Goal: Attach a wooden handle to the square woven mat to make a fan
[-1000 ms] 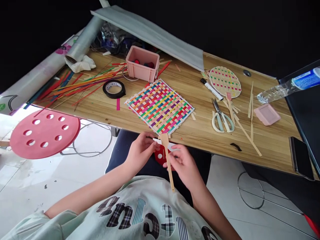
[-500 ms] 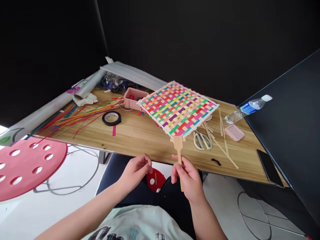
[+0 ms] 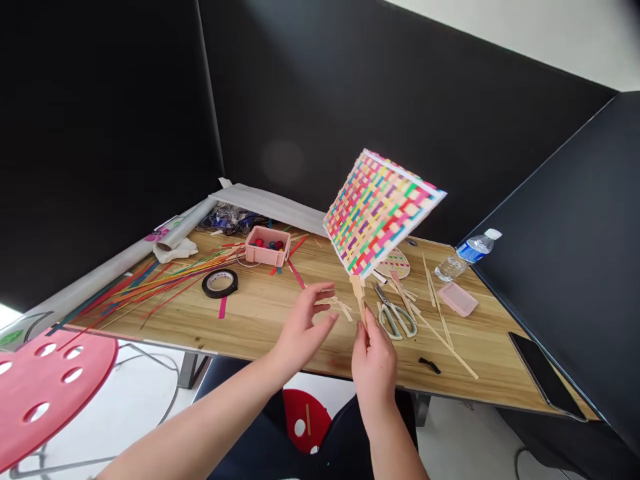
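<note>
Lift of the square multicoloured woven-strip mat [image 3: 383, 210] was the main change: a second earlier it lay flat on the wooden surface [image 3: 260, 320], half a second earlier it was raised near-level, and at this moment it stood tilted steeply in the air above the surface, its face turned up and to the left. The flat pale wooden handle stick [image 3: 359, 297] hung from its lower corner. Right hand [image 3: 374, 360] was closed around the lower end of that stick, carrying the mat's whole weight. Left hand [image 3: 303, 327] was open, fingers spread, holding nothing, just left of the stick and apart from it; earlier both hands had been together at the stick near the lap. Judgement: handle appeared fixed to the mat, since the mat rose with it, and the piece looked to be under inspection as a fan. Containers: small pink plastic box [image 3: 267, 245] stood far left of the mat on the surface, with red and dark round pieces inside, kind not discernible. Clear plastic water bottle with blue label [image 3: 467, 253] lay on its side at the right, contents unclear. Shallow pink square lid or tray [image 3: 458, 299] near it showed nothing inside. Pale-handled scissors [image 3: 397, 317] and black tape roll [image 3: 220, 283] rested on the surface, untouched.
</note>
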### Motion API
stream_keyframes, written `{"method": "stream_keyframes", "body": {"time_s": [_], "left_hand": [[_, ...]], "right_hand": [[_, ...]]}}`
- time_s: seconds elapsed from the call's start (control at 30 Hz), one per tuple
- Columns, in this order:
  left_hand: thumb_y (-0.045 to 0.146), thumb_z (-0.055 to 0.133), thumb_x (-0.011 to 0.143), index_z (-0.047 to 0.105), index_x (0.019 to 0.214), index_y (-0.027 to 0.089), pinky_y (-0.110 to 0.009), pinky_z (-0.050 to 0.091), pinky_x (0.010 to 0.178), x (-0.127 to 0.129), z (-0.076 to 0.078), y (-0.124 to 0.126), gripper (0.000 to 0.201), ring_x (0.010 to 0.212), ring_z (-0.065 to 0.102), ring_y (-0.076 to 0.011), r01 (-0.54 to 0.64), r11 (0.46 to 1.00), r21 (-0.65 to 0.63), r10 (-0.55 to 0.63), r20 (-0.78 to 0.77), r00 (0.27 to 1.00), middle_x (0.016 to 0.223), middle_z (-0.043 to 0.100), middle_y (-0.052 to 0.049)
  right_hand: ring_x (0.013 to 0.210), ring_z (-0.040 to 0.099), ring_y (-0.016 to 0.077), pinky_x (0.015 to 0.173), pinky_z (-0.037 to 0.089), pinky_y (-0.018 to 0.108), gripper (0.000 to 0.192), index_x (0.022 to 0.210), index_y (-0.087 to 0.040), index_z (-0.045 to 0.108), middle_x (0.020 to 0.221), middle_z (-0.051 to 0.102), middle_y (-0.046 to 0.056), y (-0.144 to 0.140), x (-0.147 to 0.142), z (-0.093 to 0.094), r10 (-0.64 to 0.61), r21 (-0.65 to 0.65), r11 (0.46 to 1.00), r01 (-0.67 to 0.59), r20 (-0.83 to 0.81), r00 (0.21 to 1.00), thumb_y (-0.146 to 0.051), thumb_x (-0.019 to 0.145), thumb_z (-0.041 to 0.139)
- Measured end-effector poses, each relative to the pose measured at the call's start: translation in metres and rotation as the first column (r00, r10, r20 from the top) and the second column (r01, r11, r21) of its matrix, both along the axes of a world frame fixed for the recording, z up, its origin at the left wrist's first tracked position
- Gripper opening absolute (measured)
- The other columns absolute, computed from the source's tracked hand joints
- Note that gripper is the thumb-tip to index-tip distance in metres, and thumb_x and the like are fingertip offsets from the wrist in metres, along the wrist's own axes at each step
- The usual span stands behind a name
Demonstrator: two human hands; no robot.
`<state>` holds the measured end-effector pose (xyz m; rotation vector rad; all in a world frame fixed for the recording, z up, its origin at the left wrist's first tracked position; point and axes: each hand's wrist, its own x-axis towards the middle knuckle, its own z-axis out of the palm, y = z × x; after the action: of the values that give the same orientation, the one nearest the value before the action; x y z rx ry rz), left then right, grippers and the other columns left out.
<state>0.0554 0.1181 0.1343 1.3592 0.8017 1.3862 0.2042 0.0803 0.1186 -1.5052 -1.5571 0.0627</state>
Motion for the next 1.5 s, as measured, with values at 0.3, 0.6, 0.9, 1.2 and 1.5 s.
{"method": "stream_keyframes", "body": {"time_s": [0.3,0.6,0.9,1.2,1.5], "left_hand": [[0.027,0.066,0.082,0.054,0.114,0.022,-0.030,0.051,0.092,0.028,0.014,0.002,0.034,0.108,0.063,-0.0180,-0.026,0.981,-0.192,0.100,0.384,0.918,0.121,0.063,-0.008],[0.029,0.071,0.078,0.065,0.104,0.020,-0.024,0.052,0.072,-0.006,-0.003,0.012,0.029,0.088,0.069,-0.0163,-0.062,0.928,-0.366,0.191,0.327,0.925,0.106,0.069,-0.005],[0.029,0.077,0.070,0.066,0.102,0.016,-0.029,0.053,0.073,-0.040,-0.003,0.038,0.036,0.085,0.070,-0.0191,0.017,0.875,-0.484,0.060,0.142,0.988,0.104,0.071,-0.007],[0.015,0.073,0.066,0.067,0.090,0.012,-0.021,0.052,0.062,-0.029,0.033,0.121,0.025,0.077,0.070,-0.0159,0.169,0.933,-0.319,-0.089,0.251,0.964,0.086,0.071,-0.006],[0.021,0.075,0.073,0.065,0.099,0.017,-0.021,0.054,0.067,-0.028,0.012,0.133,0.028,0.079,0.070,-0.0142,0.188,0.957,-0.222,-0.090,0.390,0.917,0.094,0.072,-0.004]], "right_hand": [[0.096,0.064,0.0255,0.073,0.057,0.038,0.050,0.144,-0.024,0.042,0.104,0.062,0.014,-0.009,-0.043,-0.013,0.088,0.036,0.995,-0.089,0.008,0.996,-0.013,0.095,0.038],[0.088,0.062,0.0183,0.070,0.056,0.030,0.040,0.135,-0.020,0.048,0.103,0.060,0.010,-0.010,-0.029,-0.030,0.247,-0.068,0.963,-0.261,-0.165,0.955,-0.020,0.095,0.044],[0.102,0.062,0.0220,0.088,0.047,0.033,0.027,0.108,-0.017,0.063,0.113,0.063,0.012,0.072,0.036,-0.018,0.292,-0.539,0.841,-0.055,0.366,0.884,-0.012,0.092,0.043],[0.084,0.066,0.0259,0.069,0.044,0.031,0.009,0.079,-0.017,0.070,0.088,0.070,0.013,0.172,0.022,0.008,0.406,-0.712,0.702,0.002,0.402,0.821,-0.010,0.075,0.064],[0.083,0.063,0.0166,0.073,0.042,0.024,0.020,0.077,-0.019,0.067,0.090,0.068,0.005,0.167,0.003,-0.019,0.497,-0.627,0.745,-0.226,0.296,0.815,-0.006,0.080,0.052]]}}
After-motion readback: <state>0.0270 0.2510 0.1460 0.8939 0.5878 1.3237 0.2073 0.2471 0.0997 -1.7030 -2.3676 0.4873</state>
